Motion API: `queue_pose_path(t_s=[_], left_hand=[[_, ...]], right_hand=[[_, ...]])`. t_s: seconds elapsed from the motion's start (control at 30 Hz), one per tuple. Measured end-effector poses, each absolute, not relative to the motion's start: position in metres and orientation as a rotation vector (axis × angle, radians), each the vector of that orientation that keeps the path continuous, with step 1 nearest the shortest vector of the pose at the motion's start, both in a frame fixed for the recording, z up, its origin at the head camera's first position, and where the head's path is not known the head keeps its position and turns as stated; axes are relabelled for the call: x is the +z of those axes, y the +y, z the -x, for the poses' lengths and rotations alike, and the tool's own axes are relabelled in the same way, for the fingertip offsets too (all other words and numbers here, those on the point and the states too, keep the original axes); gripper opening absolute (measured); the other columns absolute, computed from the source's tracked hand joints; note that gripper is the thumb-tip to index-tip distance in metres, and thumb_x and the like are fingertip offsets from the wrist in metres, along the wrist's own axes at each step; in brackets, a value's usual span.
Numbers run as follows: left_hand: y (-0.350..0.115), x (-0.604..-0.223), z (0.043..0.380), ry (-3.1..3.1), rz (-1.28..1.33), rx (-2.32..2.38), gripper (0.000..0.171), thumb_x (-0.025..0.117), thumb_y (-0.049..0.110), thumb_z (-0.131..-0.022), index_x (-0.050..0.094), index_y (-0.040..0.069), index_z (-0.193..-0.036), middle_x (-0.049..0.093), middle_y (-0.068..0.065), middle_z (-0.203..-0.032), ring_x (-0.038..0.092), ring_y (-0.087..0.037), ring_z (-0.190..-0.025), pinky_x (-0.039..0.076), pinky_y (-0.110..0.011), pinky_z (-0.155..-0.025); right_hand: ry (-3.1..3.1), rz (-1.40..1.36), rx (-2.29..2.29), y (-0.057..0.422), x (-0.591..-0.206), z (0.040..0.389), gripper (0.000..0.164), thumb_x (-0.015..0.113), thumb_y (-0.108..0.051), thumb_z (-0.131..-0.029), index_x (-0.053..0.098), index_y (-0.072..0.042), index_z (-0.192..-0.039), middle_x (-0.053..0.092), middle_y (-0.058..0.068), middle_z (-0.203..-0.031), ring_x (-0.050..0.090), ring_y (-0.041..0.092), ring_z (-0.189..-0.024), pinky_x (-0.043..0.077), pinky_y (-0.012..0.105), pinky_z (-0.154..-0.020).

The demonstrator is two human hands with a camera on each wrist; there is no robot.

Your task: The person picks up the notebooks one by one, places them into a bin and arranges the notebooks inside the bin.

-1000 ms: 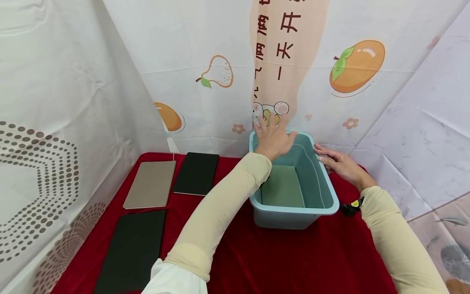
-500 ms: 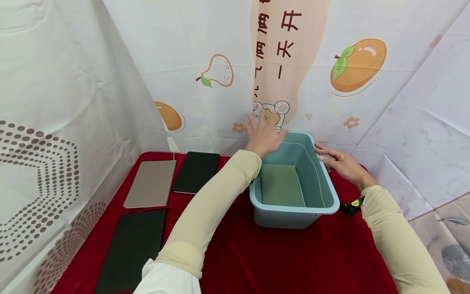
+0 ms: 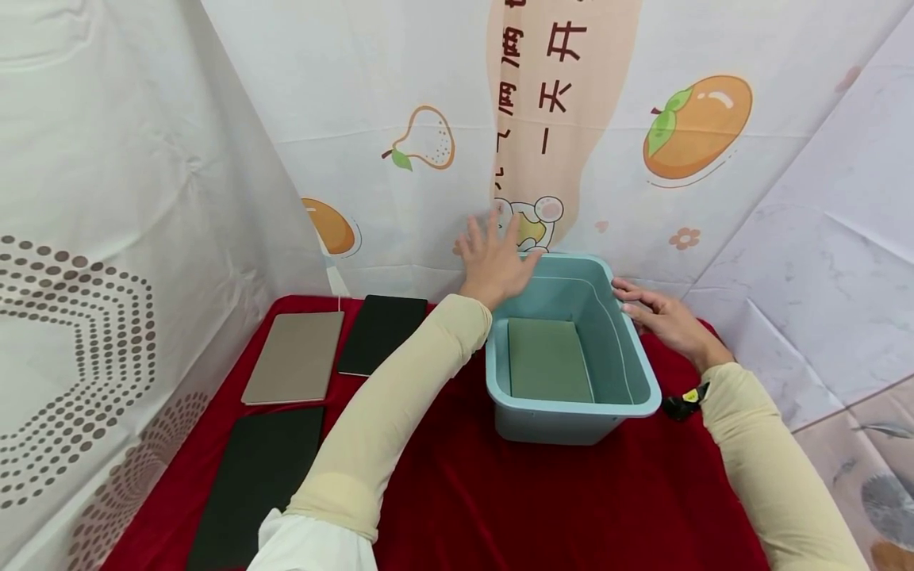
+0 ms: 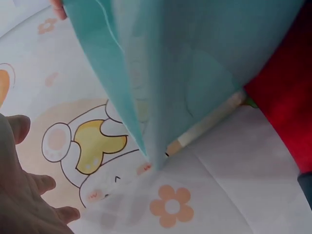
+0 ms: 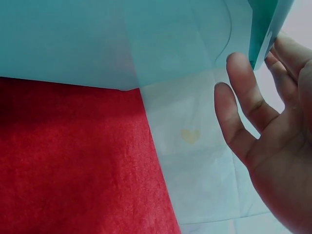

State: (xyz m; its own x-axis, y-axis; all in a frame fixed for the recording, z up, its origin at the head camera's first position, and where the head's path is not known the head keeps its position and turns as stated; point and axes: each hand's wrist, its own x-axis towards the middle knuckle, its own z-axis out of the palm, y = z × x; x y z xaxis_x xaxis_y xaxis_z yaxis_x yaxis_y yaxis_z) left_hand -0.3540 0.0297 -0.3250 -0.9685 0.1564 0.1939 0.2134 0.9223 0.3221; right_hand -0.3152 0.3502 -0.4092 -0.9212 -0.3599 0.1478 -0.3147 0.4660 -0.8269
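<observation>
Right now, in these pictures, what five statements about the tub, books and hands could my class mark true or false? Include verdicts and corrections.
1. The green book lies inside the tub. True.
2. The left hand grips a book. False: the left hand is spread near the tub's far left corner, holding nothing.
3. The right hand is at the tub's right rim. True.
4. The tub is upside down. False: it stands upright.
5. The grey book lies left of the tub. True.

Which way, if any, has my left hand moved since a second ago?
Yes: the left hand has shifted left, judged against the bin, which stayed put.
</observation>
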Motion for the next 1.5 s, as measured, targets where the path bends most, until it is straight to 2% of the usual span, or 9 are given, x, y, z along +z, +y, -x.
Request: queue_pose_path(t_s=[0.3, 0.5, 0.73, 0.97, 1.2, 1.3, 1.5], left_hand=[[0.014, -0.333, 0.353, -2.919, 0.255, -0.486, 0.081, 0.041, 0.072, -0.098, 0.013, 0.035, -0.165, -0.003, -0.004, -0.175, -0.008, -0.044, -0.159, 0.004, -0.063, -0.127], [0.007, -0.34, 0.353, -2.913, 0.255, -0.478, 0.083, 0.04, 0.074, -0.097, 0.011, 0.036, -0.165, -0.004, -0.003, -0.175, -0.006, -0.045, -0.159, 0.005, -0.065, -0.126], [-0.004, -0.348, 0.358, -2.903, 0.243, -0.467, 0.077, 0.035, 0.074, -0.098, 0.014, 0.04, -0.164, -0.006, 0.0, -0.175, -0.007, -0.045, -0.159, 0.004, -0.066, -0.125], [-0.017, -0.355, 0.36, -2.875, 0.233, -0.474, 0.076, 0.032, 0.077, -0.097, 0.016, 0.043, -0.163, -0.004, -0.001, -0.175, -0.008, -0.046, -0.159, 0.002, -0.069, -0.123], [-0.029, -0.365, 0.361, -2.86, 0.224, -0.484, 0.079, 0.032, 0.078, -0.096, 0.015, 0.042, -0.163, -0.003, -0.003, -0.175, -0.01, -0.046, -0.158, -0.002, -0.073, -0.121], [-0.034, -0.368, 0.361, -2.867, 0.216, -0.472, 0.08, 0.033, 0.08, -0.095, 0.012, 0.042, -0.163, -0.005, -0.002, -0.175, -0.012, -0.045, -0.158, -0.003, -0.073, -0.121], [-0.042, -0.375, 0.362, -2.86, 0.191, -0.44, 0.08, 0.033, 0.08, -0.095, 0.016, 0.042, -0.163, -0.004, -0.002, -0.175, -0.011, -0.045, -0.158, -0.002, -0.073, -0.121]], right_hand=[[2.665, 0.601, -1.479, 0.349, -0.413, 0.316, 0.048, 0.053, -0.021, -0.107, 0.049, 0.0, -0.15, 0.038, -0.005, -0.165, 0.06, 0.004, -0.076, 0.053, 0.022, -0.071], [2.647, 0.521, -1.525, 0.348, -0.414, 0.314, 0.046, 0.054, -0.021, -0.107, 0.05, -0.004, -0.15, 0.038, 0.0, -0.166, 0.063, -0.003, -0.092, 0.055, 0.019, -0.075], [2.65, 0.483, -1.523, 0.347, -0.414, 0.313, 0.046, 0.054, -0.023, -0.107, 0.051, -0.007, -0.15, 0.037, -0.001, -0.166, 0.061, -0.001, -0.091, 0.053, 0.019, -0.074], [2.621, 0.494, -1.552, 0.347, -0.414, 0.313, 0.047, 0.053, -0.022, -0.107, 0.049, -0.006, -0.152, 0.034, 0.003, -0.167, 0.06, -0.008, -0.106, 0.054, 0.018, -0.076], [2.617, 0.482, -1.559, 0.347, -0.415, 0.313, 0.047, 0.053, -0.023, -0.107, 0.049, -0.004, -0.151, 0.035, 0.001, -0.167, 0.06, -0.001, -0.093, 0.054, 0.02, -0.075], [2.605, 0.48, -1.569, 0.347, -0.415, 0.313, 0.047, 0.053, -0.023, -0.107, 0.049, -0.004, -0.151, 0.035, 0.002, -0.167, 0.061, 0.0, -0.091, 0.054, 0.02, -0.075], [2.619, 0.474, -1.557, 0.346, -0.413, 0.312, 0.047, 0.053, -0.023, -0.107, 0.05, -0.007, -0.151, 0.035, 0.003, -0.167, 0.061, 0.0, -0.093, 0.054, 0.021, -0.074]])
